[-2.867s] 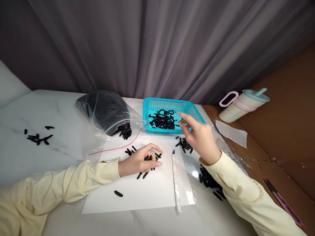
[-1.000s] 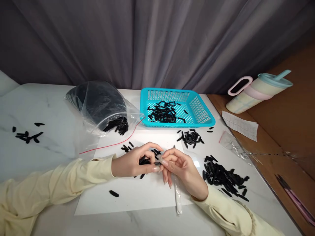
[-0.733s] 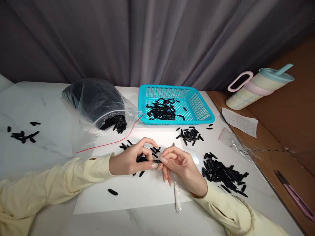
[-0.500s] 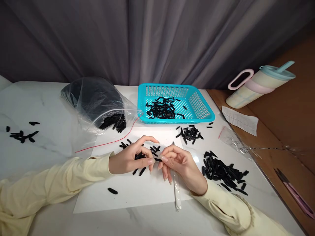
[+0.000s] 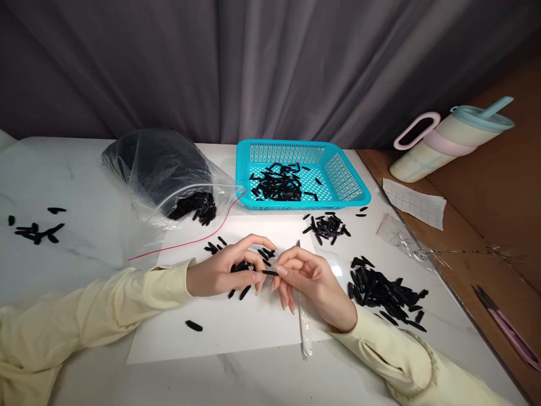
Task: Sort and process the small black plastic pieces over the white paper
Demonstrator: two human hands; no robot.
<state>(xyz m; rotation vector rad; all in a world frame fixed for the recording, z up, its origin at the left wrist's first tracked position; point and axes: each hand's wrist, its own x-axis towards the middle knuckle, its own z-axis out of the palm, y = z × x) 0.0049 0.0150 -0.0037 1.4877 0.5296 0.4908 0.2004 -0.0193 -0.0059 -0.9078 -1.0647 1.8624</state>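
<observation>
Lying at the far left of the frame, a few black pieces [image 5: 36,231] sit scattered on the white tabletop [image 5: 76,186]. Right of them, in the upper middle-left, a clear bag [image 5: 163,172] full of the same dark pieces spills some from its mouth, a red strip trailing from it toward the sheet. A white sheet [image 5: 228,327] covers the lower middle, with one stray piece [image 5: 194,325] near its lower left. The left hand [image 5: 220,273] rests on the sheet over a small cluster [image 5: 243,270] of pieces, fingers curled, thumb and finger pinching one end of a single black piece [image 5: 267,273]. The right hand [image 5: 310,282] meets it just beside, its fingertips pinched on the other end of that same piece, the remaining fingers loosely bent. A thin white tool [image 5: 303,321] lies under the right hand, running down to the sheet's lower edge. Above, in the upper middle, a teal basket [image 5: 346,180] holds a heap of pieces. A small heap [image 5: 326,226] lies just below the basket, and a larger pile [image 5: 386,293] sits right of the right hand. At the upper right, a cup [image 5: 448,141] with a pink handle lies tilted on the brown surface, a paper slip [image 5: 416,203] near it.
</observation>
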